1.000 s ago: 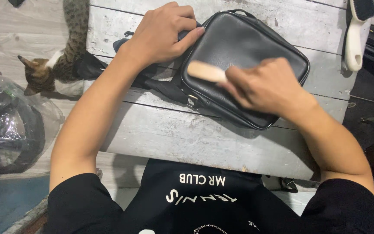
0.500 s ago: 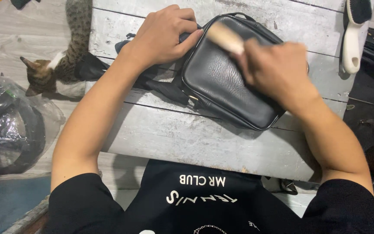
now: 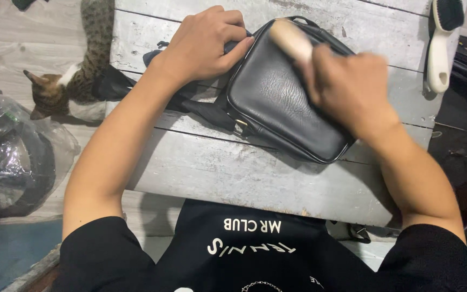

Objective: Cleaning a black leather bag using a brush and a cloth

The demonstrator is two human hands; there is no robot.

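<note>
Black leather bag (image 3: 285,105) flat on grey wooden table (image 3: 201,167), left hand (image 3: 204,43) clamped over its upper-left corner, right hand (image 3: 350,86) grasping a wooden-handled brush (image 3: 293,40) — on the bag's top edge, blurred, white brush (image 3: 439,46) far right, cat (image 3: 66,81) on floor at left.

Single head view, close, looking steeply down onto table (image 3: 217,178)
</note>
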